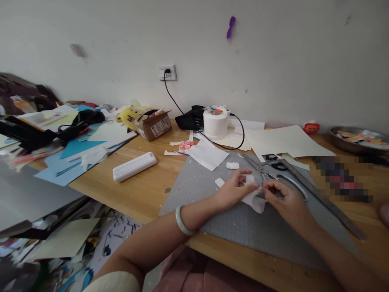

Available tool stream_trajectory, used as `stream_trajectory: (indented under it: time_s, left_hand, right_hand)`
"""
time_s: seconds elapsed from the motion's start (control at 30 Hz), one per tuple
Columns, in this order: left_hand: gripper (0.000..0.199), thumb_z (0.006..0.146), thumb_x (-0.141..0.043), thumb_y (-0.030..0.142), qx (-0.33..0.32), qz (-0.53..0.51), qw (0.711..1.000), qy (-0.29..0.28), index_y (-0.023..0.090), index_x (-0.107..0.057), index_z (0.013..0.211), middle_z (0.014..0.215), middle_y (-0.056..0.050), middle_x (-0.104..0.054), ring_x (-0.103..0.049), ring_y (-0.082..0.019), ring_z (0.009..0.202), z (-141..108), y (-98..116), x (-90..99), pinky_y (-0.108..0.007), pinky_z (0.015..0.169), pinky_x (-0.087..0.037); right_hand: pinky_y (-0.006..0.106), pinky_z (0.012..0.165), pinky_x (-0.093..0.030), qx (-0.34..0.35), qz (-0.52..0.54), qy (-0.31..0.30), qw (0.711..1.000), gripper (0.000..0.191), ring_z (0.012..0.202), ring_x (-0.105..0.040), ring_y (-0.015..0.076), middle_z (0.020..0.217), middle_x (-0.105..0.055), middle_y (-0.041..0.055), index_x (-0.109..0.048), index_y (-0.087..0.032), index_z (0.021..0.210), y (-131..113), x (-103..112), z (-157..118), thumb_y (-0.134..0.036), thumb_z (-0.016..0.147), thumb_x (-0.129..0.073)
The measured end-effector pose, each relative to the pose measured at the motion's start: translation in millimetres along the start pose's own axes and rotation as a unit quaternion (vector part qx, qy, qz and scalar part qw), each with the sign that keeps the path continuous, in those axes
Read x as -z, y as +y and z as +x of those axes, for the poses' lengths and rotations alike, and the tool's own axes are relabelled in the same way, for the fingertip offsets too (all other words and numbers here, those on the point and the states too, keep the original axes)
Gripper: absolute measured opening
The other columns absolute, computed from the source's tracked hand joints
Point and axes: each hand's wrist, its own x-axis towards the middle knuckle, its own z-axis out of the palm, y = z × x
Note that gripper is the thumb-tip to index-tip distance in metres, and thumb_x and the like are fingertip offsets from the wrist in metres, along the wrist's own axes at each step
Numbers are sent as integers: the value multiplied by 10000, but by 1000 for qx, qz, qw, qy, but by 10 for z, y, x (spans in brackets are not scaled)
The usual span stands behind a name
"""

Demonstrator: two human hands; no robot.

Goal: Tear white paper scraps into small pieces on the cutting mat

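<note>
Over the grey cutting mat (194,194), my left hand (234,188) pinches a thin white tissue (255,202) between thumb and fingers. My right hand (279,196) closes its thumb and index finger at the tissue's right edge, close to my left thumb. The tissue hangs crumpled below my fingertips. Just behind lie metal scissors (258,165), partly covered by my hands. Small folded white pieces (233,165) rest on the mat near my left hand.
A steel ruler (322,198) slants along the mat's right side. Behind stand a toilet roll (215,125) and a small cardboard box (154,125). A white oblong case (135,166) lies left, a metal bowl (361,140) far right. Coloured paper (82,148) piles up at left.
</note>
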Motion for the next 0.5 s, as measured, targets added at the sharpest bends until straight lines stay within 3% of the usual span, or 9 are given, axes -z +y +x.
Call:
stream_trajectory:
  time_s: [0.1, 0.33, 0.5]
  left_hand:
    - [582, 681, -668, 260, 34, -12, 998, -51, 169, -381, 1179, 772, -1, -548, -511, -91, 635, 10, -24, 19, -213, 586, -383]
    - [556, 640, -656, 165, 16, -42, 997, -67, 160, -386, 1126, 810, -11, -552, -527, -102, 677, 0, -26, 23, -219, 606, -389]
    - [577, 639, -640, 137, 27, -36, 996, -77, 172, -376, 1150, 814, -9, -556, -518, -87, 626, -13, -21, 36, -205, 563, -380]
  right_hand:
    - [255, 508, -434, 27, -24, 5, 999, 139, 547, -543, 161, 581, -572, 0, -534, -223, 631, -4, 15, 2, -280, 718, -442]
    - [329, 627, -384, 94, -112, 25, 989, 79, 581, -532, 187, 601, -560, 12, -497, -216, 620, 3, 34, -1, -223, 693, -467]
    - [360, 628, -367, 102, -162, 66, 979, 78, 585, -524, 216, 604, -570, 35, -496, -215, 630, 110, 124, 42, -239, 694, -459]
